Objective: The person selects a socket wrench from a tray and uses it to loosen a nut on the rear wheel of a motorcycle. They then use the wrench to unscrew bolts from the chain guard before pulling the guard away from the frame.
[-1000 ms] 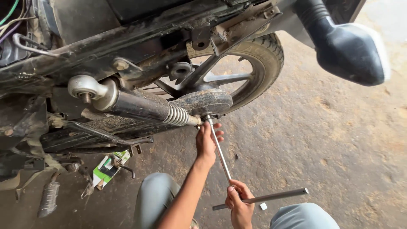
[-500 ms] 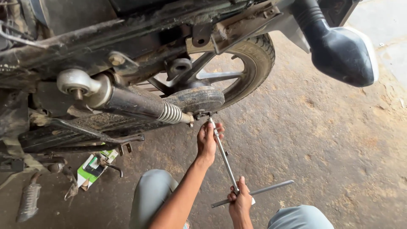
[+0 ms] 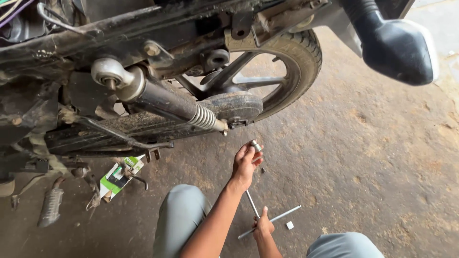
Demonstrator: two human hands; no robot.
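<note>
Fingers [image 3: 252, 152] of left hand [image 3: 245, 165] closed around socket end of long steel T-handle wrench [image 3: 253, 204], just below coiled chrome rear shock spring [image 3: 204, 117] of black motorcycle; right hand [image 3: 263, 224] gripping same wrench lower down, where crossbar meets shaft, well below spring; wrench tip off the bike (small gap visible); black spoked rear wheel [image 3: 296, 57] right of spring; green-and-white carton [image 3: 117, 177] on concrete floor, lower left of spring.
</note>
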